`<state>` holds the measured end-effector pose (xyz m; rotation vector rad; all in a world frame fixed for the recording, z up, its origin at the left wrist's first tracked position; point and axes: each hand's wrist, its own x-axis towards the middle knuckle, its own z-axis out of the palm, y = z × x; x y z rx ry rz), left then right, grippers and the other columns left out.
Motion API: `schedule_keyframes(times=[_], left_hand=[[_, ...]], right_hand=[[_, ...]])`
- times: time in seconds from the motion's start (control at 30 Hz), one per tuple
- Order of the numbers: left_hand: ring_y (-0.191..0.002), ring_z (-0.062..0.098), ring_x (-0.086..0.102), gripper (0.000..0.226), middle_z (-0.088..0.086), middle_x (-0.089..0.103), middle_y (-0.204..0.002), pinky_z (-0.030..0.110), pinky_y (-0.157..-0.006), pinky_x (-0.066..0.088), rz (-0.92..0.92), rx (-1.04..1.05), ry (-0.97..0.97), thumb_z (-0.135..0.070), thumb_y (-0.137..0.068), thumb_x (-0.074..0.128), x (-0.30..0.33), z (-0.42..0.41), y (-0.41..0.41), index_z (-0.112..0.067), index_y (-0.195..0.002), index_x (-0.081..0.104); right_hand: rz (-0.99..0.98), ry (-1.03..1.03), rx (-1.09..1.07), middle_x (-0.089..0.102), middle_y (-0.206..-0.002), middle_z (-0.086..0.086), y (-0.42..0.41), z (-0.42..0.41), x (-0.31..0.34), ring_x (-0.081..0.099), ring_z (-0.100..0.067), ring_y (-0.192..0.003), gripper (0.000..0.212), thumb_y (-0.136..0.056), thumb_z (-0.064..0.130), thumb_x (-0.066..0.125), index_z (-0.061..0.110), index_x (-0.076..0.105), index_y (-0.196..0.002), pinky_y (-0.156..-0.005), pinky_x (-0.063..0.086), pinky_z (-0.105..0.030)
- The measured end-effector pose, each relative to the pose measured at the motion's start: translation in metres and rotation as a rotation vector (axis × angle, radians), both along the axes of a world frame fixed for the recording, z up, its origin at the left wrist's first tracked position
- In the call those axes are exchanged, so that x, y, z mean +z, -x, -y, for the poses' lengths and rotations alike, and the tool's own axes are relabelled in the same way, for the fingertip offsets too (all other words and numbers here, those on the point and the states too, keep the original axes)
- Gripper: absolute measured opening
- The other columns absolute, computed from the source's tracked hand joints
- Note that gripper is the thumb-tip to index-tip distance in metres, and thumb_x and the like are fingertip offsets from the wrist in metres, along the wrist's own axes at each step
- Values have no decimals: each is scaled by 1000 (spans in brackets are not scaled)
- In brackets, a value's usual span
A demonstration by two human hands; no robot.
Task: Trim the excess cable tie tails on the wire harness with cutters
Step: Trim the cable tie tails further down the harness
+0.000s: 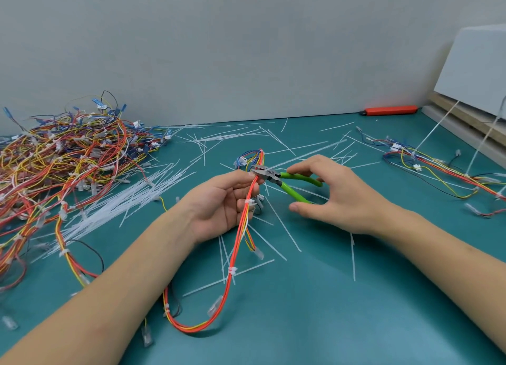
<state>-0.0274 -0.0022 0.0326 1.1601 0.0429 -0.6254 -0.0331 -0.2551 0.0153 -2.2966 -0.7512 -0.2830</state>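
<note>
My left hand (219,208) grips a red, orange and yellow wire harness (241,244) in the middle of the teal table, palm up, fingers curled round the bundle. The harness loops down toward me and carries white cable ties (232,270) along its length. My right hand (331,195) holds green-handled cutters (284,181) with the handles spread apart. The metal jaws sit against the harness just above my left fingertips, at a tie. The tie tail at the jaws is too small to make out.
A big tangled pile of harnesses (63,167) fills the left side. Loose white cable ties and cut tails (131,197) lie scattered across the table. Another harness (438,170) lies at the right. A red tool (391,110) rests by the wall, a white box (476,69) at far right.
</note>
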Motion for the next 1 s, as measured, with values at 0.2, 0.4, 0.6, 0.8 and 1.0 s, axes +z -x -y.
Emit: schedule_keyframes(times=[0.2, 0.4, 0.6, 0.8, 1.0], left_hand=[[-45, 8, 39, 14, -2, 63, -70, 22, -46, 41, 3, -33, -13, -23, -74, 72, 0, -2, 0, -11, -81, 78], [-45, 7, 37, 14, -3, 63, -70, 22, -46, 39, -1, -43, -3, -23, -78, 71, -1, -3, -1, -11, -83, 77], [-46, 8, 38, 13, -3, 63, -70, 22, -48, 40, 15, -38, -17, -23, -78, 70, 0, -1, 1, -14, -78, 78], [-45, 8, 51, 10, -3, 68, -71, 24, -48, 47, 33, -15, 6, -23, -80, 71, -1, 1, 1, -16, -76, 77], [-47, 8, 52, 10, -2, 72, -78, 23, -50, 50, 30, 20, 29, -23, -82, 71, -3, 1, -1, -16, -83, 79]], right_hand=[[22, -9, 17, 61, -126, 11, -1, 3, 2, 57, 0, -123, 56, -82, 27, 88, 20, 65, -133, -105, 37, -10], [19, -40, -8, 65, -117, 7, -3, 5, 4, 59, -4, -114, 48, -82, 18, 88, 18, 67, -125, -95, 34, -7], [18, -32, -2, 64, -123, 7, -1, 2, 4, 57, 0, -119, 53, -81, 18, 89, 17, 67, -130, -101, 36, -9], [-25, -11, -29, 66, -112, 16, 4, -1, 3, 62, -5, -109, 50, -80, 41, 87, 25, 68, -125, -90, 41, -10], [-27, -22, -43, 66, -99, 11, 5, -6, 3, 60, -11, -94, 33, -86, 37, 83, 27, 66, -113, -77, 44, -16]])
